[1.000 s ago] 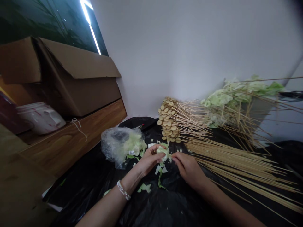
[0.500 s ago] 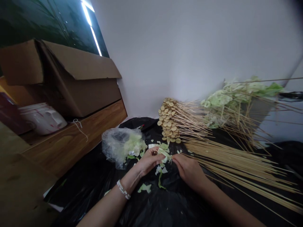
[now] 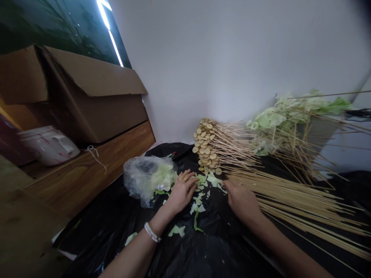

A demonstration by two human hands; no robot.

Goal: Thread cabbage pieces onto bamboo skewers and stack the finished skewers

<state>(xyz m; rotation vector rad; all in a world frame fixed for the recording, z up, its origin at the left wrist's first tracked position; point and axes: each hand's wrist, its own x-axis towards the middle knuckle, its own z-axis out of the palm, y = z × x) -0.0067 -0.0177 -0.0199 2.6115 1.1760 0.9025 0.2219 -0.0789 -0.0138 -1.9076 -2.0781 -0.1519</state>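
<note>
My left hand (image 3: pixel 182 190) lies flat on the black plastic sheet (image 3: pixel 185 247), fingers spread, with the fingertips on loose pale green cabbage pieces (image 3: pixel 206 180). My right hand (image 3: pixel 242 199) is a little to the right, seen from the back. Its curled fingers sit at the near ends of a pile of bare bamboo skewers (image 3: pixel 292 200), and what they hold is hidden. Just left of my left hand is a clear plastic bag of cabbage (image 3: pixel 149 177).
Skewers loaded with round tan slices (image 3: pixel 206 144) are stacked at the back, and skewers of green leaves (image 3: pixel 290 116) are heaped to the right against the white wall. A wooden ledge (image 3: pixel 87 170) on the left carries a cardboard box (image 3: pixel 87 92) and a white pot (image 3: pixel 49 144).
My hands have come apart: the cabbage piece held between them now lies on the sheet. My right hand has moved right to the bare skewers, and my left hand has flattened.
</note>
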